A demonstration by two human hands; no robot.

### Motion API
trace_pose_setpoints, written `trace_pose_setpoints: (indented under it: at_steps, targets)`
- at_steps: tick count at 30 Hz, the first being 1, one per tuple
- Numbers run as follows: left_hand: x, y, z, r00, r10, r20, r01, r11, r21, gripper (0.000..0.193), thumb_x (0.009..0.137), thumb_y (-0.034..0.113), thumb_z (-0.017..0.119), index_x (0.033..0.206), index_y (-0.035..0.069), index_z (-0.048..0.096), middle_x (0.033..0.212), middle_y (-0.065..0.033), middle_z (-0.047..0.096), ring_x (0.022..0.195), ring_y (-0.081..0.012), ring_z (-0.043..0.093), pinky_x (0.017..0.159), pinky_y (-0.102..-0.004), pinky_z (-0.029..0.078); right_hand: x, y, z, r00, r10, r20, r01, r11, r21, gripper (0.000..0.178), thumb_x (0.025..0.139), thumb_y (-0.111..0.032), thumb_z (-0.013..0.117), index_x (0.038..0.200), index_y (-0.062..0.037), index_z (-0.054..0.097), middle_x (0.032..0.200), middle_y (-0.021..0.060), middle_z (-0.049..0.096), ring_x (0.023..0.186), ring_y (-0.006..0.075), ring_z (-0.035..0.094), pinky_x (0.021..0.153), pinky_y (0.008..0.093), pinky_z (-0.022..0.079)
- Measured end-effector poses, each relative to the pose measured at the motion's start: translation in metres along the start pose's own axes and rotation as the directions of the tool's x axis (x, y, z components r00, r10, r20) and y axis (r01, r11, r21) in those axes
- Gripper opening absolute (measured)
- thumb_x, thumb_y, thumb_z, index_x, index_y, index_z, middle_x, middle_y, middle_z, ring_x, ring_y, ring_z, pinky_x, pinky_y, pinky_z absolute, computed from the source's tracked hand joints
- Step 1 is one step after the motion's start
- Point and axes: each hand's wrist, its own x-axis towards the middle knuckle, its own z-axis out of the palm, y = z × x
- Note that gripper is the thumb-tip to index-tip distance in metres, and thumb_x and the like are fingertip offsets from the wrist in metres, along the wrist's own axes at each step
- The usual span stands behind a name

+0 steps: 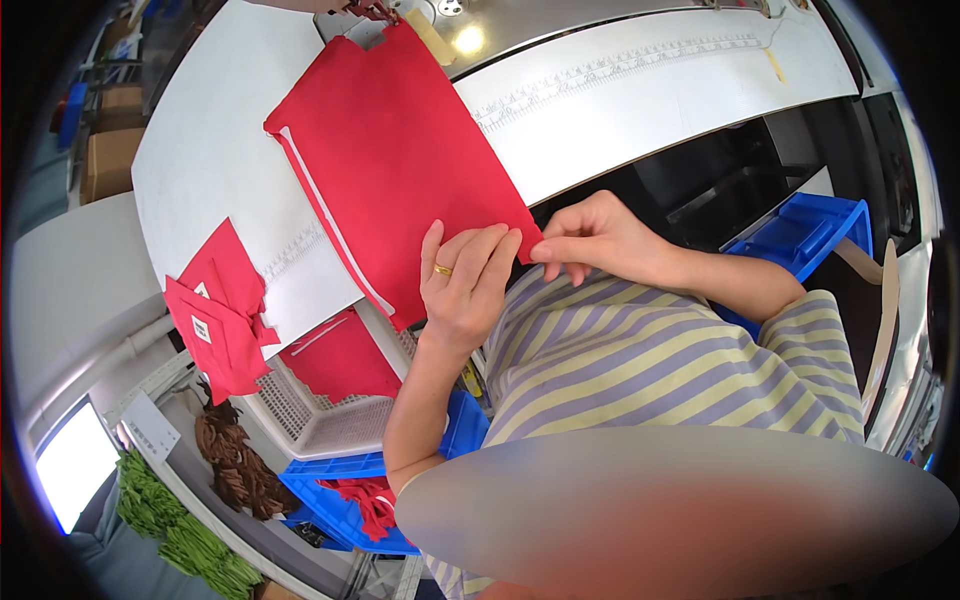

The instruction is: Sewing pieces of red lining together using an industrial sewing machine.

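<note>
One large red fabric panel (400,160) lies on the white table (200,150). Left hand (465,285) rests flat, open, on its near edge; right hand (590,240) pinches its corner. Two blue bins (800,235) present.

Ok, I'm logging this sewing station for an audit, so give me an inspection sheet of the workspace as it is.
Surface: white table, a printed ruler strip along its edge.
Job's things: large red fabric panel lying flat, white strip along its left side.
Clutter: small red pieces; white basket; blue bins.
Grippers: left hand flat on the panel's near edge; right hand pinching its corner.
Cables: nothing seen.
Surroundings: green and brown bundles lower left.
</note>
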Motion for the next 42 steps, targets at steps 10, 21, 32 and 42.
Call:
trace_pose_setpoints:
  at_steps: [10,21,32,42]
  targets:
    - [0.012,-0.005,-0.009,1.0,-0.023,0.022,0.026,0.984,-0.177,0.023,0.067,-0.002,0.071,0.09,0.002,0.07,0.093,-0.0065,0.066,0.081,-0.0221,0.063,0.079,-0.0376,0.051,0.013,-0.002,-0.007,0.388,-0.833,0.395,0.525,-0.153,-0.837,0.024,0.066,-0.009,0.065,0.089,-0.0028,0.066,0.086,0.0053,0.064,0.07,0.0161,0.056,0.062,0.0275,0.044]
    - [0.031,-0.028,-0.008,0.999,-0.007,0.054,0.02,0.971,-0.236,0.024,0.065,-0.003,0.069,0.089,-0.001,0.068,0.098,-0.009,0.067,0.084,-0.0239,0.063,0.068,-0.0312,0.054,0.034,-0.024,-0.015,0.397,-0.792,0.464,0.578,-0.177,-0.796,0.02,0.065,-0.01,0.066,0.081,0.0003,0.065,0.086,0.0097,0.065,0.07,0.0171,0.057,0.06,0.0279,0.044]
    - [0.062,-0.065,-0.001,0.999,0.02,0.039,-0.01,0.971,-0.238,0.024,0.066,-0.004,0.07,0.089,-0.001,0.067,0.095,-0.0099,0.066,0.084,-0.0257,0.064,0.069,-0.0321,0.054,0.066,-0.053,-0.037,0.443,-0.734,0.515,0.602,-0.183,-0.777,0.018,0.068,-0.011,0.062,0.082,-0.0012,0.062,0.086,0.0084,0.064,0.071,0.0185,0.058,0.063,0.0298,0.045]
    - [0.089,-0.102,0.006,0.997,0.069,0.044,-0.056,0.967,-0.25,0.025,0.066,-0.006,0.07,0.09,0.0,0.067,0.096,-0.01,0.067,0.084,-0.0266,0.064,0.07,-0.0331,0.054,0.102,-0.073,-0.052,0.439,-0.725,0.531,0.589,-0.213,-0.779,0.012,0.069,-0.009,0.063,0.079,-0.0038,0.061,0.083,0.0055,0.062,0.071,0.0187,0.057,0.062,0.0303,0.043]
